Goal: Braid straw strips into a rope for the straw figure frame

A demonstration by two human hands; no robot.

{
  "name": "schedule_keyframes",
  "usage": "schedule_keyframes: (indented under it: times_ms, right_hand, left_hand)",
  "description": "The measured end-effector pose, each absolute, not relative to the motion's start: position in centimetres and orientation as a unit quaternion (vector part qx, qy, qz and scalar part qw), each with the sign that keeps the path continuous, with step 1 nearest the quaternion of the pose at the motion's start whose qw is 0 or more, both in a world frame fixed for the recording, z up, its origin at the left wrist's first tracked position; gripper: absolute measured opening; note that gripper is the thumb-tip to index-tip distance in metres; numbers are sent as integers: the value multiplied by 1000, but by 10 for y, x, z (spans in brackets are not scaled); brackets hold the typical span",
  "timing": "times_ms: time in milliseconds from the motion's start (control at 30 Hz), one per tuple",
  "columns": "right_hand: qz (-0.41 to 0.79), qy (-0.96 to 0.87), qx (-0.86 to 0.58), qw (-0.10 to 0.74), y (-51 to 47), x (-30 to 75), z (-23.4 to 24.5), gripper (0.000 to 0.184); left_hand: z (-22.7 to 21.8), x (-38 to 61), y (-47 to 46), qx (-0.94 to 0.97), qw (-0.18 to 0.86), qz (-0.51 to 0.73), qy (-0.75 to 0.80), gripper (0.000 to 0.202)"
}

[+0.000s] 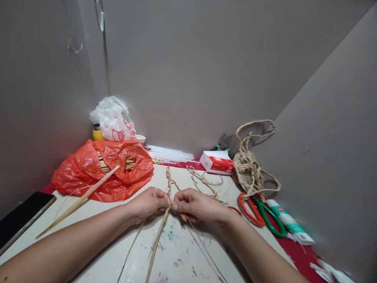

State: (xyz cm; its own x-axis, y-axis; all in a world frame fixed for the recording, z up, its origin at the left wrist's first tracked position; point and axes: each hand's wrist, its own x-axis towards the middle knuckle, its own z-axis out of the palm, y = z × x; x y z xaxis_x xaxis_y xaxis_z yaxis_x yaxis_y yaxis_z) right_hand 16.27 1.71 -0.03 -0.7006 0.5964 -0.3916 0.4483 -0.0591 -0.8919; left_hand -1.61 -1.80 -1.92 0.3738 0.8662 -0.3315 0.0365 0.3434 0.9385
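Both my hands meet over the middle of the white table (88, 251). My left hand (149, 203) and my right hand (196, 204) pinch the same braid of straw strands (170, 184), fingers closed on it. The finished braid runs away from me toward the wall. Loose straw strands (156, 243) trail from my fingers toward the near edge of the table.
A red plastic bag (103, 169) of wooden sticks lies at back left, with a long bamboo stick (79, 201) leaning out. A dark phone (23, 216) sits far left. A twine bundle (249, 169), red box (218, 162), scissors (259, 212) and a tube (287, 222) lie right.
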Motion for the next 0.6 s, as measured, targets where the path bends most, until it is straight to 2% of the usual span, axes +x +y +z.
schedule_keyframes:
  times_ms: [367, 600]
  right_hand:
    - [687, -611, -385, 82, 13, 158, -4, 37]
    - [711, -594, -368, 82, 15, 155, -10, 40]
  left_hand:
    - [-24, -16, -18, 547, 615, 333, 460, 32]
    - [-15, -14, -20, 529, 642, 344, 436, 33]
